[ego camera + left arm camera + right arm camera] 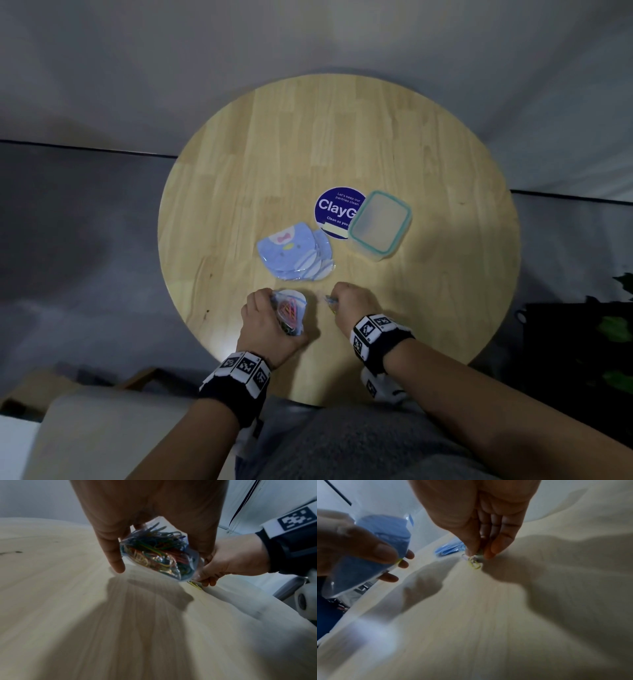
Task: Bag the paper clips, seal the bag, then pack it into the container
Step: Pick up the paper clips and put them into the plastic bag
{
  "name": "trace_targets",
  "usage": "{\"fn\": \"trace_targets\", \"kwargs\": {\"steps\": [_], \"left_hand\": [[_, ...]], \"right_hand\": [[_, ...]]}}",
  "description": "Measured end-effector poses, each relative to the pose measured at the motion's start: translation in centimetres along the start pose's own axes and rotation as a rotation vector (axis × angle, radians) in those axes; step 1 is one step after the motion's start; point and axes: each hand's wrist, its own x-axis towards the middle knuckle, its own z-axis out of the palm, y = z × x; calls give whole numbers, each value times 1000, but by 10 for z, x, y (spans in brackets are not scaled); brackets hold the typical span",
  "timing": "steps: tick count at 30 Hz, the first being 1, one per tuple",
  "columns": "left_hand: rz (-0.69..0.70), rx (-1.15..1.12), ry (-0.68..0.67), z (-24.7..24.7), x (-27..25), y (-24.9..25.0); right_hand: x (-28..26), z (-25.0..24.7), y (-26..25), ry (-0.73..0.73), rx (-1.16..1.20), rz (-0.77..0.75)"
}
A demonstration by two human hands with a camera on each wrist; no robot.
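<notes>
My left hand [265, 322] grips a small clear and blue zip bag [290, 311] just above the round wooden table [239, 192], near its front edge. The bag [159, 553] is stuffed with coloured paper clips. A little to the right, my right hand [349, 301] pinches a few loose paper clips [473, 561] against the tabletop with thumb and fingertips [489, 553]; yellow ones [194, 584] show beneath it. An open clear container with a teal rim [380, 224] stands further back on the right.
A pile of blue cartoon-print zip bags [294, 253] lies between my hands and the container. A round dark blue sticker [337, 210] is on the table beside the container. A dark plant [613, 329] stands off the right edge.
</notes>
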Motion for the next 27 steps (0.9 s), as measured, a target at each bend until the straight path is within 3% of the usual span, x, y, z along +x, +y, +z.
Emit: {"fn": "trace_targets", "kwargs": {"steps": [12,19,27], "left_hand": [[24,25,-11,-4,-2,-4],[1,11,-26,-2,-1,-5],[17,28,-36,5,0,-8]], "right_hand": [[0,17,-13,-25,-245,-23],[5,14,-10,-98,-252,-21],[4,9,-4,-110,-298,-154]]}}
